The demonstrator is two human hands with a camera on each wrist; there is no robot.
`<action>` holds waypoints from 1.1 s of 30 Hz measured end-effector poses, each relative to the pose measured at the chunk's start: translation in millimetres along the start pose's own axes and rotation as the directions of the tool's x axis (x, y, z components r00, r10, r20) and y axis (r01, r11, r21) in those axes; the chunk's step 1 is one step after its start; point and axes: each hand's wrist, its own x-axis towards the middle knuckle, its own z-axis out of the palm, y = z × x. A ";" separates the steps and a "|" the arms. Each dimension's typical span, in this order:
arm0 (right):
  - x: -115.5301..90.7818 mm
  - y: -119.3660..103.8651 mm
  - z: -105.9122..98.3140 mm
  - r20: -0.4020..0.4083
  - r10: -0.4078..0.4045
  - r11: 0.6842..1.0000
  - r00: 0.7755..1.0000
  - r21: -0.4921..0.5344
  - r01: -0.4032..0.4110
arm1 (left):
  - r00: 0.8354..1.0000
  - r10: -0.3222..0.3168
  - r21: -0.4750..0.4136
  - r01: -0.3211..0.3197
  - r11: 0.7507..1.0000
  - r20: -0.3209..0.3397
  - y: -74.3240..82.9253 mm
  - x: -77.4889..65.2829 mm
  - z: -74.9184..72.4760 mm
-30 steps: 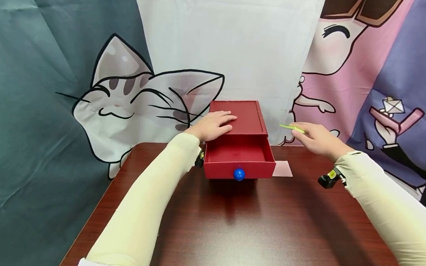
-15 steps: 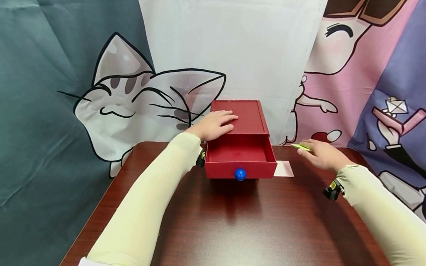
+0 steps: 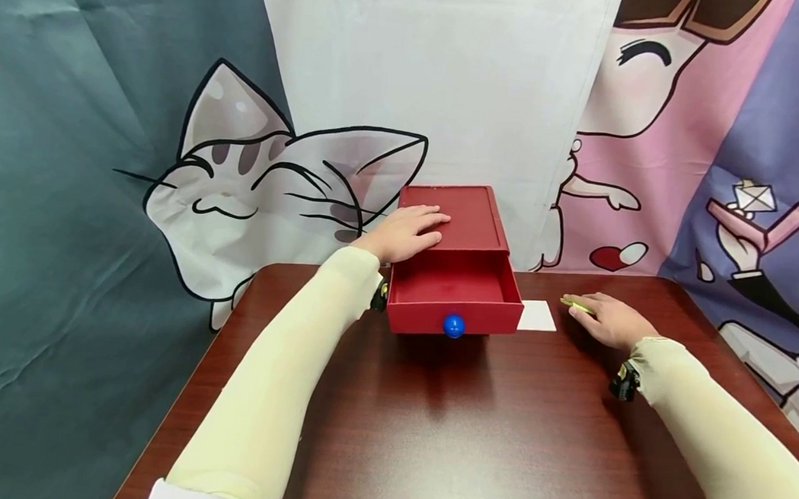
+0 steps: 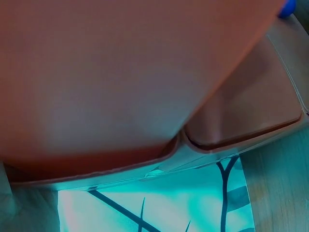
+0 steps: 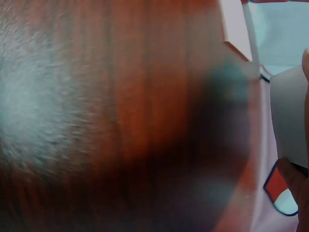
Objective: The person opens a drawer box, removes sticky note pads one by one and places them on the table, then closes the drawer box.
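My left hand [image 3: 403, 232] rests on the top left of a red drawer box [image 3: 466, 215], fingers spread over its lid. The box's drawer [image 3: 452, 279] is pulled out toward me and shows a bare inside; a blue knob [image 3: 453, 326] sits on its front. My right hand [image 3: 611, 320] is low over the table at the right, pinching a thin yellow-green pad [image 3: 578, 305] between thumb and fingers. In the right wrist view this flat pad [image 5: 291, 116] looks pale grey at the right edge. The left wrist view is mostly filled by the box [image 4: 96, 87], with no fingers showing.
A white square pad [image 3: 537, 316] lies on the dark wooden table [image 3: 428, 450], just right of the drawer and left of my right hand. Behind the table's back edge hangs a cloth printed with a cartoon cat [image 3: 221, 185] and figures.
My right hand has come down and to the right with the yellow-green pad, from beside the box top to low over the table. The left hand stays on the box.
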 end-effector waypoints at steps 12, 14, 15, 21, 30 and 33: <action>-5.3 9.4 18.2 0.057 0.050 0.999 0.997 0.003 -0.050 | 1.000 -0.004 -0.009 0.004 1.000 0.003 -1.1 -1.1 0.7; -4.7 11.5 19.2 0.060 0.048 0.999 0.997 0.003 -0.048 | 1.000 -0.003 -0.007 0.003 1.000 0.001 -0.7 -0.9 0.4; -4.7 12.6 20.0 0.062 0.046 0.999 0.997 0.002 -0.046 | 1.000 -0.004 -0.008 0.004 1.000 -0.001 -0.6 -0.9 0.4; -7.5 20.4 24.1 0.092 0.061 0.998 0.994 -0.009 -0.061 | 1.000 -0.003 -0.008 0.003 1.000 0.000 0.7 0.3 1.8; -7.8 23.7 26.0 0.107 0.064 0.997 0.992 0.041 -0.068 | 1.000 -0.001 -0.015 0.000 1.000 -0.007 1.2 0.0 -0.1; -6.7 23.0 26.4 0.101 0.086 0.994 0.991 0.057 -0.092 | 1.000 0.005 -0.011 -0.005 1.000 -0.008 -0.3 0.7 0.3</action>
